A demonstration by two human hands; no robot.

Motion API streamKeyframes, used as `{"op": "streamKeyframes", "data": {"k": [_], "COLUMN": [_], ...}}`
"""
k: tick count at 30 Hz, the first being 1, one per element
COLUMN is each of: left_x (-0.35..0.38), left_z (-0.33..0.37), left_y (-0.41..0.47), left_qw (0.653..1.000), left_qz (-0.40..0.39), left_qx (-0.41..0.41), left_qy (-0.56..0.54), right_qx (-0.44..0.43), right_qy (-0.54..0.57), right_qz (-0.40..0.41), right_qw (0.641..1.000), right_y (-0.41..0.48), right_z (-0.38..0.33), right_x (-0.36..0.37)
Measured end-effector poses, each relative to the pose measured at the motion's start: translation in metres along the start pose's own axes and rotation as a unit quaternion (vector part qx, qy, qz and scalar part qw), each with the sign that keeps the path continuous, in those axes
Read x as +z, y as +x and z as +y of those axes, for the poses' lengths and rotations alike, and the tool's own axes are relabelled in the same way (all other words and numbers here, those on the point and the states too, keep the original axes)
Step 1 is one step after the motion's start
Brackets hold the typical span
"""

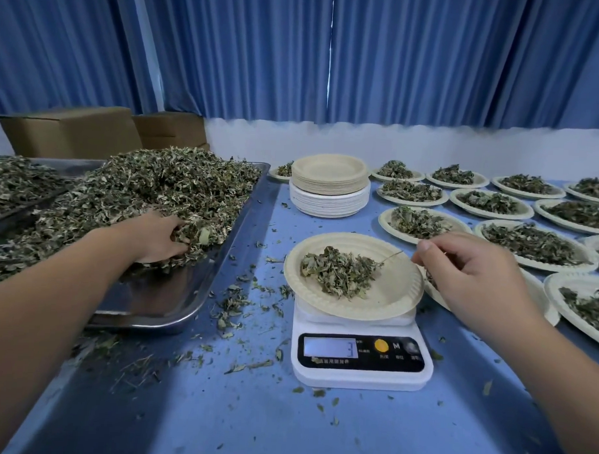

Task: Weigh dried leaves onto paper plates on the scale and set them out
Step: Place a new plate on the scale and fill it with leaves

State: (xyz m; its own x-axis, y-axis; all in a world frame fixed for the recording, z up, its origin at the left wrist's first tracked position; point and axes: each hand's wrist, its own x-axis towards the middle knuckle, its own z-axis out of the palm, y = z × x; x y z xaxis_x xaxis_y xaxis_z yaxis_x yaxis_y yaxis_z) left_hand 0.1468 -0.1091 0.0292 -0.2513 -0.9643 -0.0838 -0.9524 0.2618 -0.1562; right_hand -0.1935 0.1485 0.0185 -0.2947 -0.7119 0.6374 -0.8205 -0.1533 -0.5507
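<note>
- While my left hand (155, 237) is sunk in the leaf pile (140, 187) on the steel tray (173, 290), fingers curled round a clump, I judge that too big a grab could overshoot the weight.
- Scraps (234, 306) litter the table (251, 412) between tray and scale. Carrying a loose handful across could shed more, and what falls there never gets weighed.
- The stack of spare plates (328, 190) stands further back, well apart from both hands. I see little danger there.
- The plate (390, 298) sits on the scale (361, 368) and overhangs its platform, with a small heap (337, 272) left of its middle. Leaves dropped hard at the rim could tip it.
- The display (331, 346) seems to show a lone 3, though it is blurred.
- My right hand (469, 277) hovers just beside the plate's right rim, thumb pressed against curled fingers. Whether they pinch a scrap I cannot tell. Any touch on the rim would falsify the reading.
- Filled plates (521, 241) crowd the right side, one partly under that hand. A careless wrist could scatter a finished portion.
</note>
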Motion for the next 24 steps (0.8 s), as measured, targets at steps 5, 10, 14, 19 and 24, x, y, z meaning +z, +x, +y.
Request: {"op": "streamKeyframes", "data": {"k": [5, 10, 14, 19, 24], "left_x": [-0.004, -0.011, -0.023, -0.036, -0.038], "left_z": [0.003, 0.002, -0.003, -0.005, -0.001], "left_y": [-0.009, -0.021, -0.028, -0.043, -0.054], "left_qw": [0.997, 0.991, 0.982, 0.972, 0.981], "left_qz": [0.034, 0.068, 0.142, 0.203, 0.117], "left_qx": [0.073, 0.087, 0.092, 0.08, 0.067], "left_qy": [-0.019, -0.078, -0.082, -0.084, -0.139], "right_qx": [0.007, 0.014, 0.021, 0.028, 0.04], "right_qy": [-0.004, 0.0, -0.001, -0.004, -0.007], "right_qz": [-0.009, -0.012, -0.011, -0.013, -0.017], "right_qw": [1.0, 1.0, 1.0, 1.0, 0.999], "right_y": [-0.001, -0.002, -0.003, -0.004, -0.005], "right_z": [-0.001, -0.001, -0.002, -0.003, -0.003], "right_x": [0.0, -0.001, -0.003, -0.005, -0.006]}}
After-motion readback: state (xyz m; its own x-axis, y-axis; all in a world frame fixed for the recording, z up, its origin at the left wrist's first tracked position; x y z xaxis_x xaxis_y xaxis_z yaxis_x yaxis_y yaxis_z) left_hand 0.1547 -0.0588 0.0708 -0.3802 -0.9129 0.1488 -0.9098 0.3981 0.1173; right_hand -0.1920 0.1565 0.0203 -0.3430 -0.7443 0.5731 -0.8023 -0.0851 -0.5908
